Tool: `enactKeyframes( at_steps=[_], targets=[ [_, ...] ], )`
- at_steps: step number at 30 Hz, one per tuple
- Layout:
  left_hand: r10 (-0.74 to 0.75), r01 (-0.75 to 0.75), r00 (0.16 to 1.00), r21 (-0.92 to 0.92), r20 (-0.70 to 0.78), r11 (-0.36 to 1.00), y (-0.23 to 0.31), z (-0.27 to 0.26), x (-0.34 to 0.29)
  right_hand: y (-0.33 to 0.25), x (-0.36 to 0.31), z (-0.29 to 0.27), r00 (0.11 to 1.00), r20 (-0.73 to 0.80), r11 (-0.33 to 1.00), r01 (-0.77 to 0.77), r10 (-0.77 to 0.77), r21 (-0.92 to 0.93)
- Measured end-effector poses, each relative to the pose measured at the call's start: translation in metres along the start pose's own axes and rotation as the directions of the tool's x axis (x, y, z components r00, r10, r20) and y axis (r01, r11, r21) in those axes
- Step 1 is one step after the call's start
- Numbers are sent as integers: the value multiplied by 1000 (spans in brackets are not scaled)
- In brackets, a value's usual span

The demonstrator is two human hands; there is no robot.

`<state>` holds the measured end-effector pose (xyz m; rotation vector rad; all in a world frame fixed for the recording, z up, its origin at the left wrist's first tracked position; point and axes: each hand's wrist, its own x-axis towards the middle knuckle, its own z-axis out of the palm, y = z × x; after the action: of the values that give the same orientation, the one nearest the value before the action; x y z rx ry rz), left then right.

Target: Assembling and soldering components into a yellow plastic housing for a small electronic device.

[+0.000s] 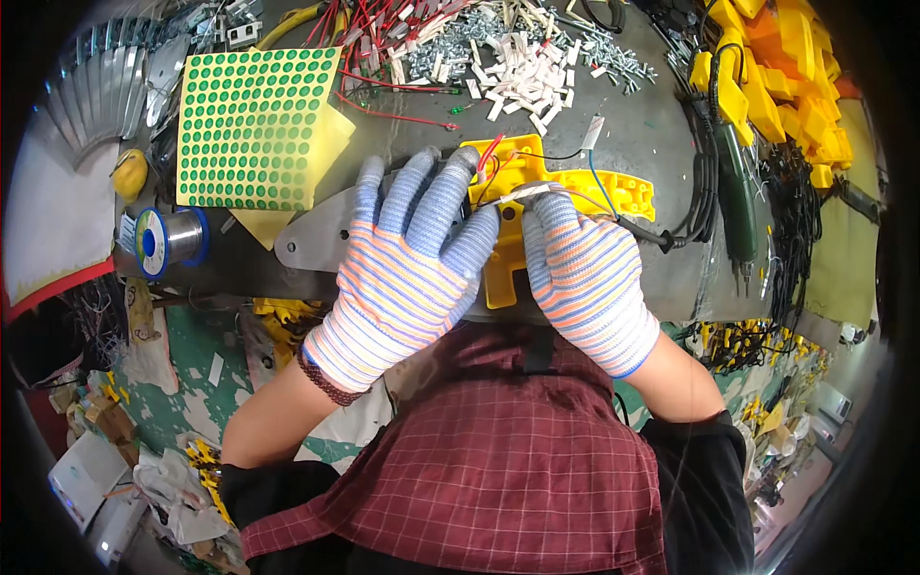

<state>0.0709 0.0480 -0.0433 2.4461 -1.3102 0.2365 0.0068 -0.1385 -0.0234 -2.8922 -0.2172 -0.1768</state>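
Note:
A yellow plastic tool housing (613, 192) lies open on the bench in front of me, with thin wires running inside it. A flat grey metal blade (311, 235) with a rounded end and small holes extends to its left. My left hand (412, 230), in a striped glove, rests with fingers spread over the blade and the housing's left side, thumb near the wires. My gloved right hand (589, 278) is closed at the housing's middle, its fingertips pinching a white-sleeved wire (522, 194). A black cable (652, 233) leaves the housing on the right.
A green-dotted sticker sheet (254, 129) and a solder spool (172, 240) lie to the left. White sleeve pieces (527, 77), screws (623, 72) and red wires (369, 48) are heaped at the back. A green screwdriver (736, 201) and yellow housings (786, 86) are at right.

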Motion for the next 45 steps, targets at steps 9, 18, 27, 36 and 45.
enactKeyframes(
  at_steps=[9, 18, 27, 36, 45],
  targets=[
    [-50, 56, 982, -24, 184, 998, -3, -20, 15, 1, -28, -38, 897, 419, 506, -429, 141, 749],
    [-54, 63, 979, -39, 199, 997, -5, -20, 14, -22, -42, -28, 910, 350, 582, -413, 224, 701],
    [-7, 8, 999, -16, 48, 1000, -11, -4, 4, -27, -34, -25, 932, 360, 974, -40, -45, 225],
    [-85, 125, 939, -101, 334, 987, -5, -32, 23, -29, -27, -31, 890, 444, 989, 140, -106, -43],
    [-113, 122, 970, -27, 215, 992, 2, -18, 11, -15, -78, -12, 950, 263, 587, -310, 168, 748]
  ],
)
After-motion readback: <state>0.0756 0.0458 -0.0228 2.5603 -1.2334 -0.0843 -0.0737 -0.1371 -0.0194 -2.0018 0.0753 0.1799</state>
